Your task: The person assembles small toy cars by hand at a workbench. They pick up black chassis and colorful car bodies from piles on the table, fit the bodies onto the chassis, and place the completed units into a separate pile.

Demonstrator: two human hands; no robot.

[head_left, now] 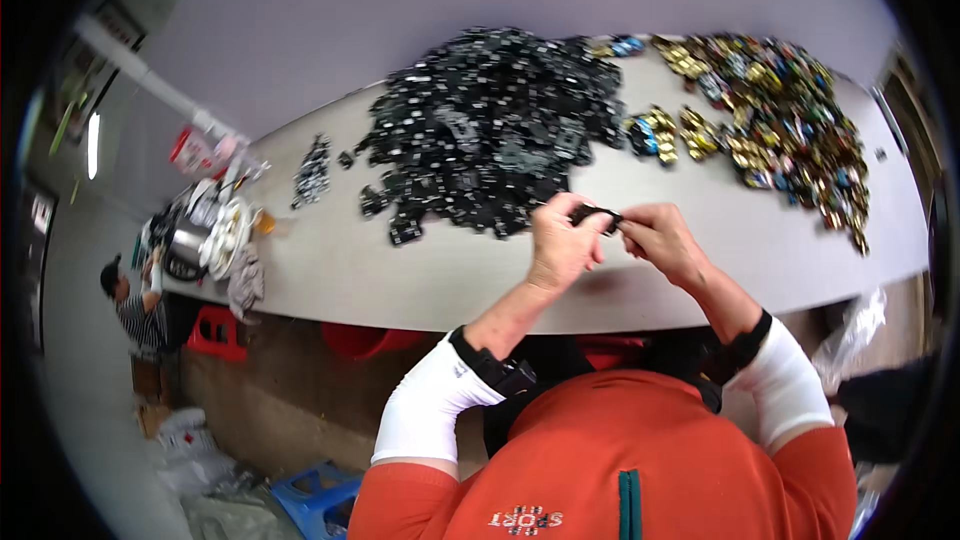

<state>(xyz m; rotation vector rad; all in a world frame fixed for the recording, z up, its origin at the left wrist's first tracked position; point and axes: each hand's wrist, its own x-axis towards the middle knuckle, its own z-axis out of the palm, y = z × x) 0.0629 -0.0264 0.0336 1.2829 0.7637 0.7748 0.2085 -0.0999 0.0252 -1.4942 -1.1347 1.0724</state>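
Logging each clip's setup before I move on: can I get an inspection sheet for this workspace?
Surface: long pale table, bare along the near edge.
Job's things: small black piece held between both hands above the table; big heap of black pieces behind it.
Clutter: heap of gold and coloured pieces at far right; small dark pile; metal pot and white items at the left end.
Grippers: left hand and right hand, fingers pinching the piece.
Cables: nothing seen.
Surroundings: red stool, blue stool, plastic bags on the floor, another person crouching at left.
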